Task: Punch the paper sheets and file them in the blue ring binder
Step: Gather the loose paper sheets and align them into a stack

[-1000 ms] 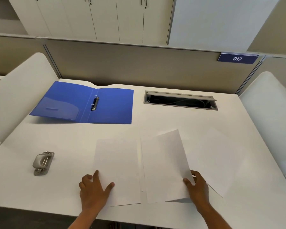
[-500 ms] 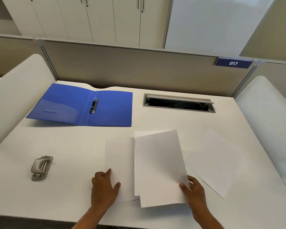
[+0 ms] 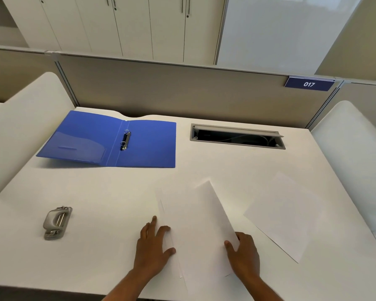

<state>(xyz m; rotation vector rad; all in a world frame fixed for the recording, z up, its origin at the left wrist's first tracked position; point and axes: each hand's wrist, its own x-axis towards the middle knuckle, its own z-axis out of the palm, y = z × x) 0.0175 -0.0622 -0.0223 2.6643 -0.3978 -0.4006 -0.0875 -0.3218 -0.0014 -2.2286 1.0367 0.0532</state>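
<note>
At lower centre of the frame, two white sheets point(image 3: 195, 231) lie overlapped on the white desk point(image 3: 100, 205), their left edges slightly offset and their near ends reaching the front edge of the desk. The left hand point(image 3: 153, 249) rests flat along that left edge, fingers straight and slightly spread. The right hand point(image 3: 244, 254) pinches the right edge of the upper sheet, thumb on top, lifting that edge off the desk. A third sheet point(image 3: 284, 216) lies apart at right, skewed. The blue ring binder point(image 3: 148, 144) lies open at upper left, rings exposed. The grey hole punch point(image 3: 57, 222) sits at lower left, with bare desk between it and the sheets. A cable slot point(image 3: 237, 137) opens at upper right
</note>
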